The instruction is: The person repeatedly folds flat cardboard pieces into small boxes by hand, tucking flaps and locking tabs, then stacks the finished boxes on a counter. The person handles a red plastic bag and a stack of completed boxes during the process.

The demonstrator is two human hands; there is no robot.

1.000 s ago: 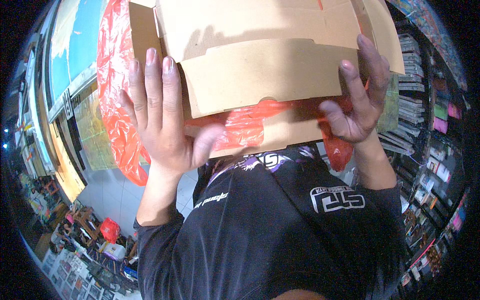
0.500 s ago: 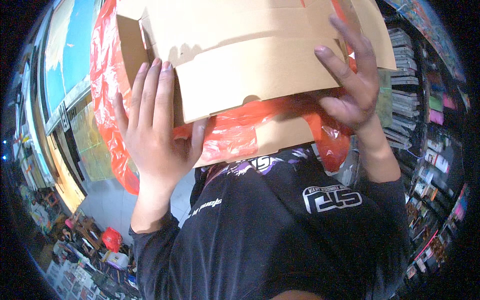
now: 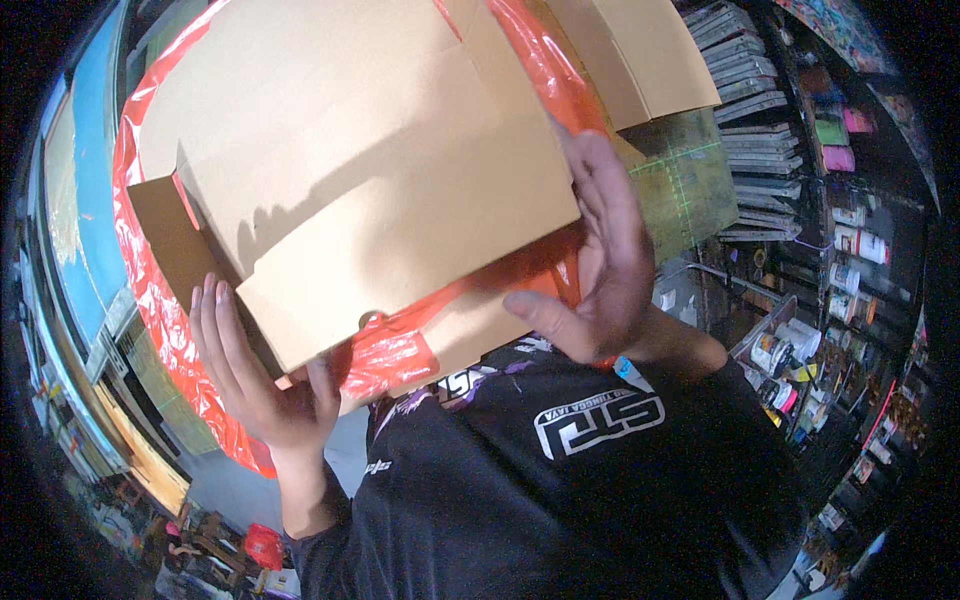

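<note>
A brown cardboard box (image 3: 350, 170) with its flaps folded up lies before me on a red plastic bag (image 3: 165, 340). Fingers stretched out, my left hand (image 3: 265, 385) presses against the box's left side, beside the near left corner. My right hand (image 3: 610, 255) lies along the right edge of the near flap (image 3: 420, 260), thumb spread apart, slightly blurred. Between the flap and my black shirt, red plastic and another strip of cardboard (image 3: 475, 325) show. The undersides of the box are hidden.
A separate cardboard piece (image 3: 655, 60) sticks out at the far right, over a green cutting mat (image 3: 685, 185). Behind it stand stacked frames (image 3: 745, 75). Bottles and jars (image 3: 775, 355) fill shelves at right. A blue-and-white panel (image 3: 90, 210) stands at left.
The box and both hands have shifted left in view, and the box looks tilted. My right hand has come down along the near flap's right edge; the separate cardboard now stands apart.
</note>
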